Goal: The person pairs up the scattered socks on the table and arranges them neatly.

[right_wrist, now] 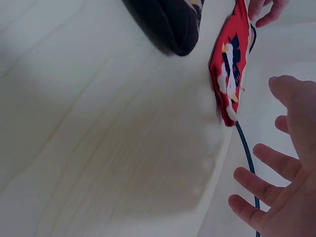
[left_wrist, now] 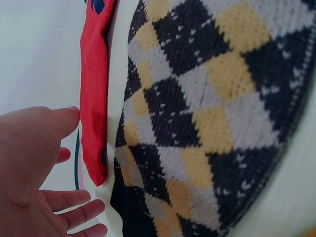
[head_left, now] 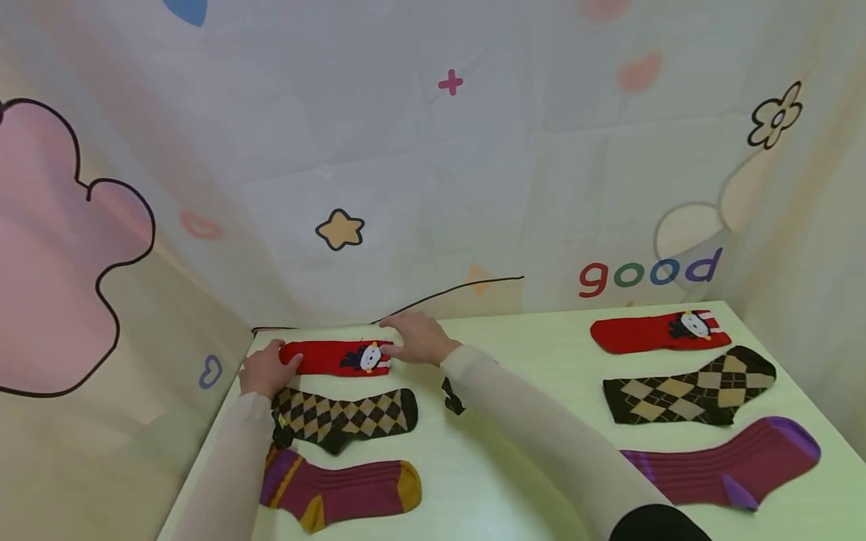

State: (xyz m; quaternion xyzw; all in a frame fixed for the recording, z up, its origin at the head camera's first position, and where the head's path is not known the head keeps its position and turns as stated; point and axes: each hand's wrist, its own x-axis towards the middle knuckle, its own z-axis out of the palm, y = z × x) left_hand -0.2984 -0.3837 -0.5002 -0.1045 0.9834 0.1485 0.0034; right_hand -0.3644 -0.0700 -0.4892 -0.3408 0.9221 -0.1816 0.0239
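A red sock point(head_left: 314, 358) with a black-and-white cartoon figure lies flat at the back left of the table. At its left end is my left hand point(head_left: 265, 370); in the left wrist view the thumb point(left_wrist: 66, 121) reaches the sock's edge and the other fingers are spread. Near the figure end, my right hand point(head_left: 421, 338) hovers with fingers apart, and the right wrist view shows a gap between it and the sock point(right_wrist: 229, 69). Just in front lies a black, tan and grey argyle sock point(head_left: 352, 415), which fills much of the left wrist view.
A maroon sock with mustard heel and toe point(head_left: 358, 488) lies at the front left. On the right side lie another red sock point(head_left: 636, 333), another argyle sock point(head_left: 683, 394) and a maroon sock with purple heel point(head_left: 731, 458). A printed curtain point(head_left: 419, 188) hangs behind the table point(head_left: 528, 353).
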